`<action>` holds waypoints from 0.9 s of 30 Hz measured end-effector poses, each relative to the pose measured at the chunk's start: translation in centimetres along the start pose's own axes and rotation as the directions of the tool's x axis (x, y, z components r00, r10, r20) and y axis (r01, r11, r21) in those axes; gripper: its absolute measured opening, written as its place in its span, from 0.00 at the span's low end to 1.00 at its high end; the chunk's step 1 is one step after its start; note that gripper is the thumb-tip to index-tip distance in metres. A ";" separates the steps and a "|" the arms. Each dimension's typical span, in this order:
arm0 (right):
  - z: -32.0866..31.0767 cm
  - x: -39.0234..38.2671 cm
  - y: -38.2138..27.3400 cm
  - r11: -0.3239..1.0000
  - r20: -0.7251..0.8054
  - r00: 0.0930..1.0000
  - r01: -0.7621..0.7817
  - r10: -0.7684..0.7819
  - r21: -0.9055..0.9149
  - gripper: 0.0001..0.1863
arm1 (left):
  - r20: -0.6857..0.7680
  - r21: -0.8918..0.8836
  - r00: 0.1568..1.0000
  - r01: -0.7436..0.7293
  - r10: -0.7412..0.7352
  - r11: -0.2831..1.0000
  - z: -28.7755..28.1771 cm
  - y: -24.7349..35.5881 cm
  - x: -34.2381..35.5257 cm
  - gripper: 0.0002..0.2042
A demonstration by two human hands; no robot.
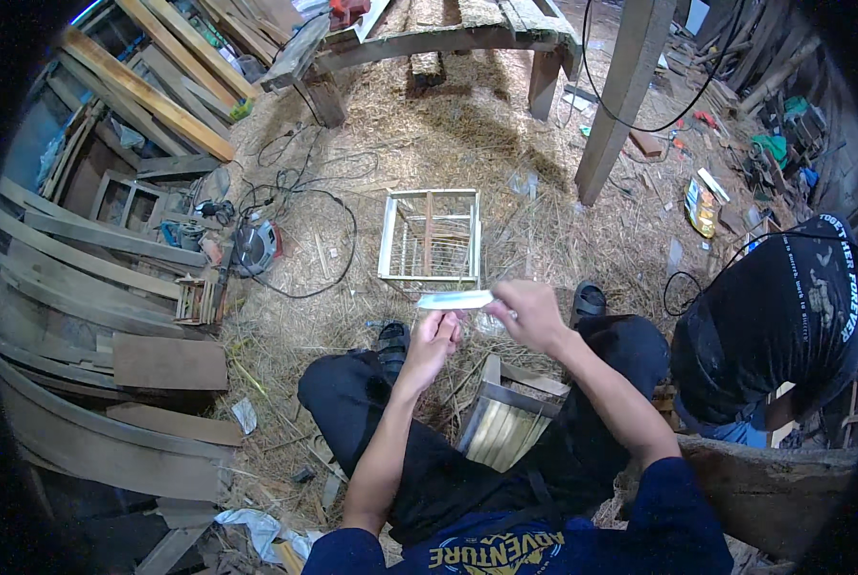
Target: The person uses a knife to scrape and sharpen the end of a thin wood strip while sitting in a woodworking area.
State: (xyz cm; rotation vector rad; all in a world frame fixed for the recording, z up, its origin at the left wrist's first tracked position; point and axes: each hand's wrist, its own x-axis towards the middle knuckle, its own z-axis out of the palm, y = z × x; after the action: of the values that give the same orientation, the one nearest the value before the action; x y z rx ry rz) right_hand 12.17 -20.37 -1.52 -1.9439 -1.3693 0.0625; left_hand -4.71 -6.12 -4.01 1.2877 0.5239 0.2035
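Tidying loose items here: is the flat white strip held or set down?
The white strip is held: bare right hand at its right end, bare left hand just below.

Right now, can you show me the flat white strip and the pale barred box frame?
Flat white strip (455, 301): head view, on its middle.
Pale barred box frame (429, 235): head view, on its brown central slat.

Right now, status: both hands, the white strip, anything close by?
Right hand gripping white strip by its right end. Left hand just below it, contact unclear. Barred cage standing just beyond.
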 end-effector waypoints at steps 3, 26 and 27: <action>1.9 0.3 -0.8 0.981 0.057 0.980 0.192 -0.192 0.006 0.16 | -0.105 0.154 0.994 -0.009 0.025 0.988 0.9 -0.4 -0.2 0.09; 2.1 -0.4 0.1 0.986 0.150 0.975 0.168 -0.166 0.001 0.19 | -0.204 0.170 0.973 -0.070 0.104 0.983 1.8 -2.1 1.0 0.08; 2.1 -0.1 0.1 0.987 0.158 0.975 0.160 -0.158 -0.001 0.19 | -0.182 0.252 0.959 -0.167 0.216 0.953 1.3 -2.8 1.5 0.08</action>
State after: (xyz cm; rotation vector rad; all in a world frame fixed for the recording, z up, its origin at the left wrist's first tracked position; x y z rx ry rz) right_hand 11.30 -19.31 -3.16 -1.8661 -1.6294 0.1332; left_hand -3.19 -7.39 -6.80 1.5600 0.6140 0.4542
